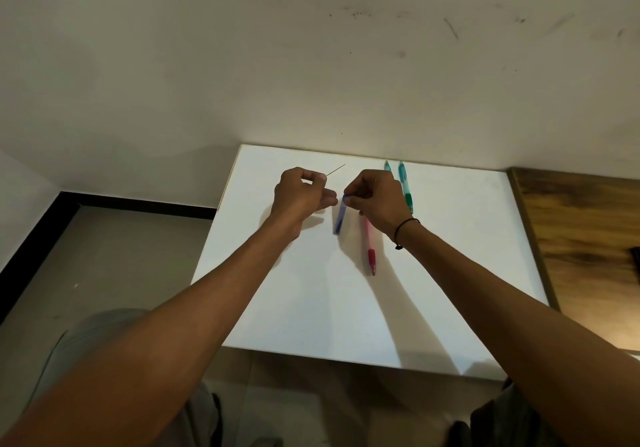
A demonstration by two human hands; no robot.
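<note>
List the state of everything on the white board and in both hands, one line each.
left hand: pinches the thin rod.
thin rod: held at one end, free end pointing away.
right hand: pinches the blue pen's top end.
blue pen: held, tilted, lower tip toward the white board.
red pen: lying flat, far end hidden behind the right hand.
green pen: lying flat, untouched.
teal pen: lying beside it, mostly hidden.

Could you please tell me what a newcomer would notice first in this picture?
Two hands meet over the far middle of the white table: the left hand pinches a thin rod, the right hand holds a blue pencil by its top end. A red pencil lies just nearer, and green pencils lie right of the right hand.
</note>
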